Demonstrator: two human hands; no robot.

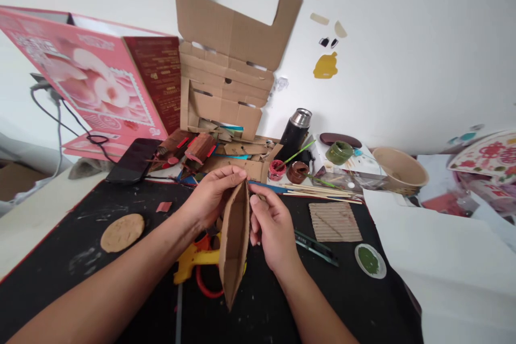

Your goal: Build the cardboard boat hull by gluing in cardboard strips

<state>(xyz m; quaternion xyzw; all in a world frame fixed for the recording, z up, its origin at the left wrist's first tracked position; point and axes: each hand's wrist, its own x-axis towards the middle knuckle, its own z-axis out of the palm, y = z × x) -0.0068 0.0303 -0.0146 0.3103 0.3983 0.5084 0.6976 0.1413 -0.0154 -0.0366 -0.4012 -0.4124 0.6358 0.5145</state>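
A boat-shaped cardboard piece (236, 231), pointed at both ends and hollow inside, is held up over the black mat (270, 306). My left hand (213, 191) pinches its far tip from the left side. From the right, my right hand (272, 220) grips near the same far end with fingers curled. The piece's near tip points down toward me. Partly hidden behind it lies a yellow glue gun (189, 263), with red-handled scissors (207, 285) beside it. A dark green utility knife (316, 247) lies just right of my right hand.
A round clay-like disc (123, 232) is at left. Corrugated cardboard (335, 221) and a lid of green paint (370, 260) lie at right. Wooden sticks (322, 192), paint jars (298, 171), a black thermos (296, 131) and a phone (134, 160) line the back.
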